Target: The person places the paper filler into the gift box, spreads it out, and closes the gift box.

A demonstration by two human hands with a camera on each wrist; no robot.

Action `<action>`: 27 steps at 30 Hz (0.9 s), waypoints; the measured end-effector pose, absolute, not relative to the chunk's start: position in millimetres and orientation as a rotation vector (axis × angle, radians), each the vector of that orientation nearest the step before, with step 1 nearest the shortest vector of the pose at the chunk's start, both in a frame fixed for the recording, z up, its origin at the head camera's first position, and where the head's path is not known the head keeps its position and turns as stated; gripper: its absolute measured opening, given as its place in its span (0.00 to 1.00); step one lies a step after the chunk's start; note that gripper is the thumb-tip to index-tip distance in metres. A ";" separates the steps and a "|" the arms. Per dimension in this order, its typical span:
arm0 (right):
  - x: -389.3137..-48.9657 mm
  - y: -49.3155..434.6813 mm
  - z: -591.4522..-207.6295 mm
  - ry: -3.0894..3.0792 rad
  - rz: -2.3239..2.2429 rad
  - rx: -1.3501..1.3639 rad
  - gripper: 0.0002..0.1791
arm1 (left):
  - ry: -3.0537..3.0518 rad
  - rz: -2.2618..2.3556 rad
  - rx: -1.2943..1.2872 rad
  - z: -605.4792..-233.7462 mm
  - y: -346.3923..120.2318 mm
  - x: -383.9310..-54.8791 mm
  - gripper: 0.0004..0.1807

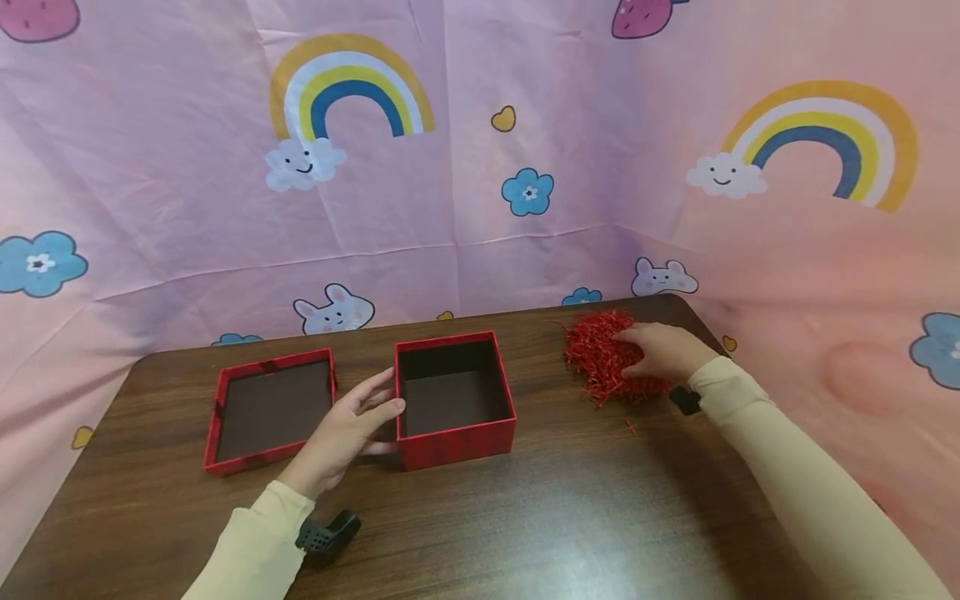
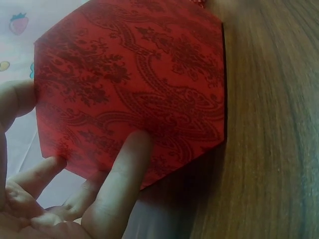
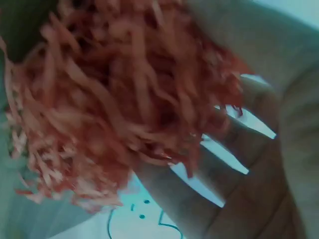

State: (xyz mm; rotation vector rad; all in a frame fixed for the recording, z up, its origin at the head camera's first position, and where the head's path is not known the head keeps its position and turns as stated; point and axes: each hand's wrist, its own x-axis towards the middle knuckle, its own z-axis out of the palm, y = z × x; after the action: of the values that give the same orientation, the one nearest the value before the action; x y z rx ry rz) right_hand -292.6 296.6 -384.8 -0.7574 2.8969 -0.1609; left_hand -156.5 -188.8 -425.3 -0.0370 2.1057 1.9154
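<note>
An open red box [image 1: 456, 446] with a dark inside stands mid-table. My left hand [image 1: 348, 425] touches its left side, the thumb at the rim and the other fingers spread along the outer wall. In the left wrist view, one straight finger presses on the patterned red wall [image 2: 149, 84]. On the right lies a heap of red shredded paper [image 1: 596, 354]. My right hand [image 1: 663, 354] reaches into it from the right. The right wrist view has strands of the paper [image 3: 114, 99] between the thumb and the curved fingers; their tips are hidden.
Left of the box lies a red-rimmed lid [image 1: 277, 408], its dark inside facing up. A loose red shred [image 1: 630, 427] lies on the brown wooden table [image 1: 525, 517] in front of the heap. A pink printed cloth [image 1: 465, 283] hangs behind the table and along its right side.
</note>
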 end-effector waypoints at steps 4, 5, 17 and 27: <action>-296.3 298.4 -394.2 2.904 -0.155 -0.837 0.25 | 2.115 1.908 -0.035 -425.5 -187.8 -156.7 0.42; -297.2 298.7 -395.6 2.916 -0.153 -0.860 0.23 | 2.114 1.909 -0.034 -425.7 -187.6 -156.7 0.42; -297.7 298.8 -381.6 2.999 -0.259 -0.918 0.14 | 2.100 1.920 -0.055 -424.4 -187.0 -155.3 0.41; -293.3 298.7 -360.7 3.063 -0.233 -0.900 0.16 | 2.046 1.947 -0.072 -425.0 -186.3 -156.7 0.41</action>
State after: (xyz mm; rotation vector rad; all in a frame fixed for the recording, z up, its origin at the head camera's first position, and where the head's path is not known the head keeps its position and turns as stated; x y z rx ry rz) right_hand -293.3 298.7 -360.7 -0.9003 3.0634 -0.2329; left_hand -156.7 -186.3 -425.0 -0.0719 2.0458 1.9469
